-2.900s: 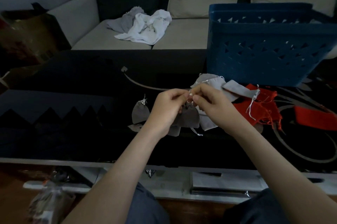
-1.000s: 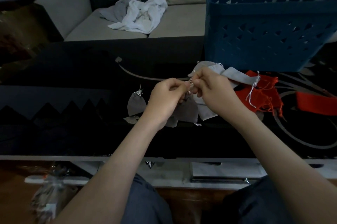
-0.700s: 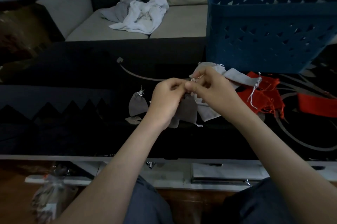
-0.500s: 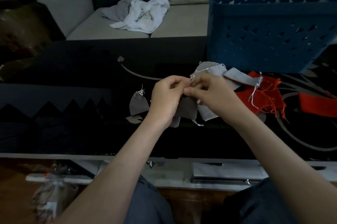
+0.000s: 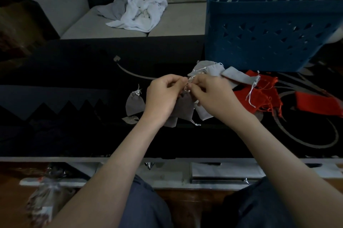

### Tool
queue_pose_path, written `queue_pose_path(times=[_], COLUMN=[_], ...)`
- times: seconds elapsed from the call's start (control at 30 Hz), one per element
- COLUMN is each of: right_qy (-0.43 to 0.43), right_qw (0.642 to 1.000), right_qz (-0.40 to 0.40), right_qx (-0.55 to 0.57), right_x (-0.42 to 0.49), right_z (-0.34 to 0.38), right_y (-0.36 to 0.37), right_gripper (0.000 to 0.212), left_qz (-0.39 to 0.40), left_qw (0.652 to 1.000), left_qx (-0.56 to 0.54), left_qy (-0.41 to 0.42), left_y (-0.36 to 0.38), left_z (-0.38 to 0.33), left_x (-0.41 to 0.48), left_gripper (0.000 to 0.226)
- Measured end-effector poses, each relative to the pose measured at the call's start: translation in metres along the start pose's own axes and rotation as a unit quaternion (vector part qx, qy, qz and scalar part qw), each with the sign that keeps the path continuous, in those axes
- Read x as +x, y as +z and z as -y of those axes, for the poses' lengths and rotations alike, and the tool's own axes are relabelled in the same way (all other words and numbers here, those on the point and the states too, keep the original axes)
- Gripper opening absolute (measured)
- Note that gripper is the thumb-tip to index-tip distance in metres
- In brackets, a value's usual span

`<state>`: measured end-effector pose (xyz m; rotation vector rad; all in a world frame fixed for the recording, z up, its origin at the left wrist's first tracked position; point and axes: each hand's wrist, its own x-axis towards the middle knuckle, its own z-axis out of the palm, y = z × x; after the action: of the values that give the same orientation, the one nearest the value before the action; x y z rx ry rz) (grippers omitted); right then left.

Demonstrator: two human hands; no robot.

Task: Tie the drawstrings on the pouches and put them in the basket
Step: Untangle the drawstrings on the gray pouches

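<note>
**While the Knot Is Formed: Hand and Pouch Positions**

Head view. Because a knot needs pull from both sides, the left hand [image 5: 163,96] and right hand [image 5: 213,98] are held close together above the black table [image 5: 74,70]. Each pinches the white drawstring [image 5: 191,79] at the fingertips. The held grey pouch [image 5: 182,107] hangs below the hands by its gathered neck, which probably lets its own weight draw the mouth shut. A cinched grey pouch [image 5: 134,104] lies just left of the left hand, not yet in the basket. Loose grey pouches [image 5: 213,69] and red pouches [image 5: 259,98] are heaped to the right, in front of the blue basket [image 5: 259,33] and within easy reach. Whether the knot is complete cannot be determined, because the fingers hide it.
</note>
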<state>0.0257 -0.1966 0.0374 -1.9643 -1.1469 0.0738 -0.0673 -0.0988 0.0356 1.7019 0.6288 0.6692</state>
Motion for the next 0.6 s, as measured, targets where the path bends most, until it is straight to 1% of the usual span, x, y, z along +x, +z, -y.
queue_pose_path(times=[0.13, 0.2, 0.3, 0.33, 0.37, 0.4, 0.47, 0.53, 0.6], right_qy=[-0.026, -0.018, -0.012, -0.002, 0.018, 0.045, 0.090, 0.108, 0.121], right_qw=[0.999, 1.000, 0.998, 0.997, 0.992, 0.979, 0.939, 0.911, 0.883], right_qz=[-0.009, 0.007, 0.047, 0.064, 0.085, 0.110, 0.152, 0.178, 0.190], right_qx=[-0.017, 0.005, 0.028, 0.048, 0.094, 0.166, 0.294, 0.357, 0.412], right_x=[-0.002, -0.001, 0.000, 0.001, 0.001, 0.001, 0.002, 0.002, 0.003], right_z=[0.004, 0.007, 0.007, 0.007, 0.008, 0.009, 0.009, 0.008, 0.006], right_y=[0.001, -0.003, -0.009, -0.011, -0.013, -0.014, -0.016, -0.017, -0.019], right_gripper=[0.011, 0.012, 0.018, 0.019, 0.020, 0.020, 0.018, 0.013, 0.009], left_qz=[0.004, 0.024, 0.045, 0.048, 0.054, 0.064, 0.101, 0.132, 0.139], left_qw=[1.000, 0.999, 0.994, 0.992, 0.987, 0.979, 0.958, 0.949, 0.946], left_qx=[0.025, -0.025, -0.097, -0.117, -0.148, -0.189, -0.262, -0.284, -0.293], left_qy=[0.019, 0.003, -0.018, -0.021, -0.028, -0.040, -0.055, -0.042, -0.021], left_y=[-0.003, -0.005, -0.007, -0.007, -0.007, -0.007, -0.008, -0.008, -0.005], left_z=[-0.004, -0.005, -0.004, -0.003, -0.003, -0.004, -0.005, -0.006, -0.006], left_x=[0.000, 0.001, 0.002, 0.002, 0.002, 0.002, 0.002, 0.001, 0.001], left_gripper=[0.019, 0.019, 0.015, 0.015, 0.015, 0.016, 0.018, 0.018, 0.017])
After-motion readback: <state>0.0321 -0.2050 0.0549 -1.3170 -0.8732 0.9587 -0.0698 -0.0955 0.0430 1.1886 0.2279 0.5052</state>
